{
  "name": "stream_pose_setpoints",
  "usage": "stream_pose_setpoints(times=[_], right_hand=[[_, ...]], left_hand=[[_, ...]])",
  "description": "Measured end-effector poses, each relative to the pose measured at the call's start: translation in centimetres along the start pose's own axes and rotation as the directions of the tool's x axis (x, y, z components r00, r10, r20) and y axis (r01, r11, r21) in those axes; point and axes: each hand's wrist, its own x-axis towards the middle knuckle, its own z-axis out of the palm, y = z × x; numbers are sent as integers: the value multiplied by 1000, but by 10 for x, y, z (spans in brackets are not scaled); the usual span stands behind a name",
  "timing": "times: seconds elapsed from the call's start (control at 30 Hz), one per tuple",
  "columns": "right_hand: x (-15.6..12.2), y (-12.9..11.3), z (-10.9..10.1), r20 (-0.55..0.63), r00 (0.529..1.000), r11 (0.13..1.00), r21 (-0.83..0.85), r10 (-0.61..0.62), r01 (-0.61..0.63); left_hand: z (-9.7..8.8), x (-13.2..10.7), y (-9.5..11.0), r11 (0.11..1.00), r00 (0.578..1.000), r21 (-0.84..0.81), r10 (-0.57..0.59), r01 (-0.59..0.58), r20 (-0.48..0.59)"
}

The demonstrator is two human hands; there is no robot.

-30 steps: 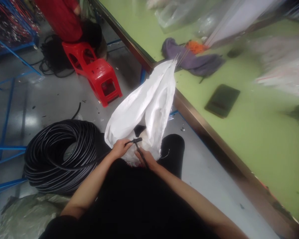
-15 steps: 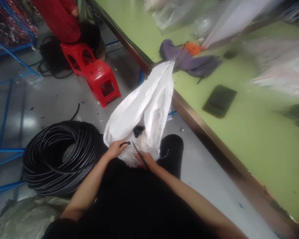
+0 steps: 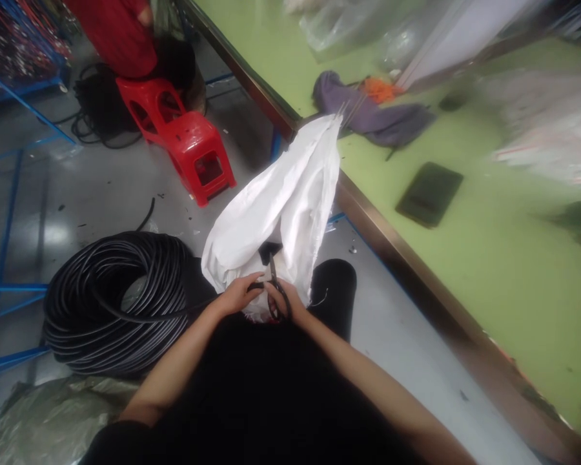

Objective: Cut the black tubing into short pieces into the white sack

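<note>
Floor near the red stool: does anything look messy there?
Yes. A short black tube piece lies loose on the floor, apart from the big coil, with small dark scraps scattered nearby.

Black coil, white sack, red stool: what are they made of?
Black coil: likely rubber or PVC-jacketed tubing, semi-gloss, light streaks along its bends. White sack: probably woven polypropylene, matte, frayed threads at the edge. Red stool: moulded plastic, glossy highlights.

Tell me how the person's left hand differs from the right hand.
The left hand pinches the end of the black hose; the right hand grips scissors. The left hand is nearer the hose's coil; the right hand nearer the table. Both are at the white sack's lower end.
</note>
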Motion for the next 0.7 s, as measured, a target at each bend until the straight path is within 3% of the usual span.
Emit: stream_pose_setpoints(times=[0.17, 0.3, 0.4, 0.57, 0.7], right_hand=[[0, -1, -5, -56, 998, 1000, 12, 8, -7], [-2, 1, -3, 6, 999, 996, 80, 36, -37], [-5, 9, -1, 23, 999, 999, -6, 45, -45], [-4, 21, 2, 60, 998, 963, -270, -4, 20], [1, 25, 4, 35, 999, 948, -317, -5, 16]], left_hand=[[-13, -6, -9, 995, 1000, 98, -11, 10, 10], [-17, -2, -17, 991, 985, 133, 11, 13, -173], [-18, 4, -20, 989, 961, 144, 10, 31, -276], [-13, 9, -14, 979, 963, 196, 7, 48, -270], [0, 6, -6, 966, 978, 251, -9, 62, -208]])
